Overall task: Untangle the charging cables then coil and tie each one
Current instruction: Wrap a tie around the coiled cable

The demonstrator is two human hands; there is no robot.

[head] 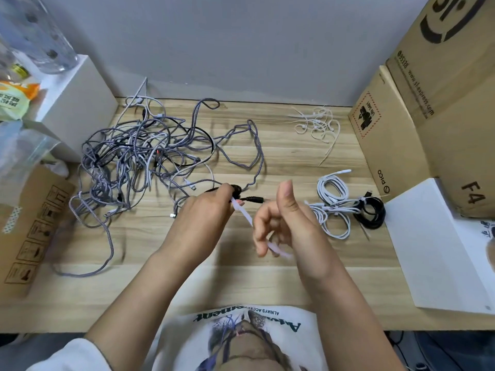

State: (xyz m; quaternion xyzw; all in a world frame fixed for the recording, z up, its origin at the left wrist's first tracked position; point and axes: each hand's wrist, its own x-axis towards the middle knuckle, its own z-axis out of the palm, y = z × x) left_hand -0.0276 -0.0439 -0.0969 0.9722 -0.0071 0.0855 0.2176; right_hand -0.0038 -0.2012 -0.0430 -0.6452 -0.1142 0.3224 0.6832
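Soft even light, warped edges

From where I watch, a tangled heap of grey braided, white and black charging cables [139,156] sprawls over the left half of the pale wood-grain desk [241,285]. At the back right lies a loose pile of white plastic cable ties [317,124], with brown cardboard boxes [396,135] just to its right. Nearer me, three coiled white cables [333,204] rest beside a coiled black cable [371,212]. A flat white box [434,247] sits at the desk's right edge.
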